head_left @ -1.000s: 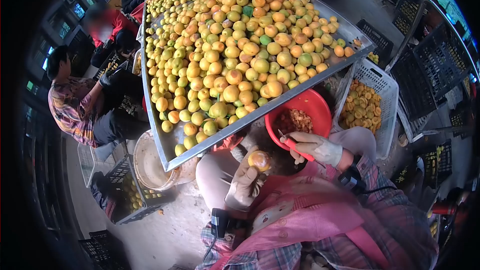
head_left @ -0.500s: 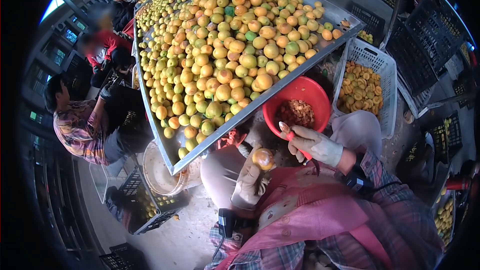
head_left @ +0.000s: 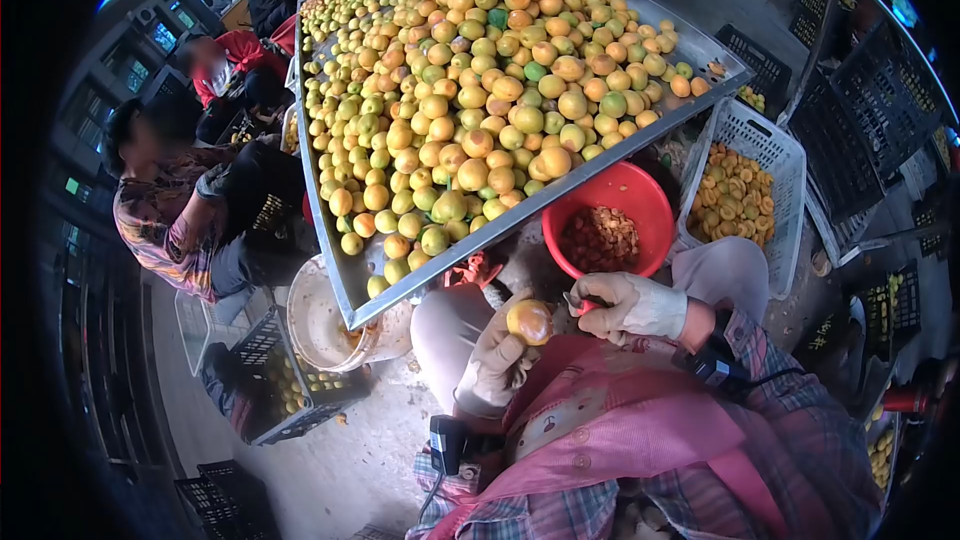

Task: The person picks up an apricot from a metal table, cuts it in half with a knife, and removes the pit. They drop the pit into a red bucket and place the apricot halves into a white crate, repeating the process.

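Observation:
My left hand (head_left: 497, 352), in a pale work glove, is closed around a yellow-orange apricot (head_left: 530, 322) above my lap. To its right, my gloved right hand (head_left: 632, 306) grips a small red-handled hand tool (head_left: 590, 306). The tool's tip points toward the fruit, with a gap between them; most of the handle is hidden by my fingers. Just beyond my right hand stands a red bowl (head_left: 655, 208) with brown apricot pits (head_left: 612, 237) in it. A metal-rimmed table (head_left: 560, 188) heaped with apricots (head_left: 470, 100) lies in front of me.
A white crate (head_left: 790, 165) of opened apricots stands right of the bowl. Left of my knees are a white bucket (head_left: 312, 325) and a dark crate (head_left: 310, 422) with fruit. A person in a patterned shirt (head_left: 170, 230) sits at the left. Black crates (head_left: 845, 120) stack at right.
My right hand has turned and brought the tool nearer to the apricot; the brown piece at its tip is no longer seen. My left hand still holds the apricot. The view has shifted slightly.

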{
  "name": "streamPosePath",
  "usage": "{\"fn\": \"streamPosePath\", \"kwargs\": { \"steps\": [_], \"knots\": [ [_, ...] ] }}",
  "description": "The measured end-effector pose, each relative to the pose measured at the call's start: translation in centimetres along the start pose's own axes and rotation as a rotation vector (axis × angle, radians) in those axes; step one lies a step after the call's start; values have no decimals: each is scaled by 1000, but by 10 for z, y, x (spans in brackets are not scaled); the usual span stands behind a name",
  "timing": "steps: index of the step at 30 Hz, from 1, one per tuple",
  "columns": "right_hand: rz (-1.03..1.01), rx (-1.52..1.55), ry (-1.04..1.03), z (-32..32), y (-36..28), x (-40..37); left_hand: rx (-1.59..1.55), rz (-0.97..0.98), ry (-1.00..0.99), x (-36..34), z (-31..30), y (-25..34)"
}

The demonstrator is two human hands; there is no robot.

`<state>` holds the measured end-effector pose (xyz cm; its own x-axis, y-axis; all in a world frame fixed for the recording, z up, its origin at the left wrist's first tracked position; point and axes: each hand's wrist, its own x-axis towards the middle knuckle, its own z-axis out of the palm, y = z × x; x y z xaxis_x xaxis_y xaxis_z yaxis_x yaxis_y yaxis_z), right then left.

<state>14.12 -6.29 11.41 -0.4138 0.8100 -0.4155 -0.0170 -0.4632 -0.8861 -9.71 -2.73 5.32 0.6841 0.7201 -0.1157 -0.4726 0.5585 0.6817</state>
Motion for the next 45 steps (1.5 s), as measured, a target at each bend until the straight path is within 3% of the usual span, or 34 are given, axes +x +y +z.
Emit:
{"fn": "streamPosePath", "kwargs": {
  "steps": [1,2,6,8,15,20,28,36,45],
  "knots": [
    [-6,-101,70,1,2,3,25,8,6,0,-1,0],
    [-211,-390,128,0,5,6,26,6,6,-1,-1,0],
    [-256,-286,144,0,11,4,7,1,4,-2,0,4],
    [-396,-563,139,-2,14,8,-4,5,-11,-1,-2,5],
    [-401,-993,316,26,-22,-5,-29,-28,-88,-3,-7,8],
    [-403,-1109,295,31,-31,1,-7,29,-101,-4,-7,12],
    [-539,-1222,207,53,-54,27,169,126,44,-30,-7,50],
    [-733,-1394,178,102,-88,67,145,283,171,-64,-40,76],
    [-824,-1639,90,146,-101,134,55,305,219,-94,-89,99]
  ]
}}
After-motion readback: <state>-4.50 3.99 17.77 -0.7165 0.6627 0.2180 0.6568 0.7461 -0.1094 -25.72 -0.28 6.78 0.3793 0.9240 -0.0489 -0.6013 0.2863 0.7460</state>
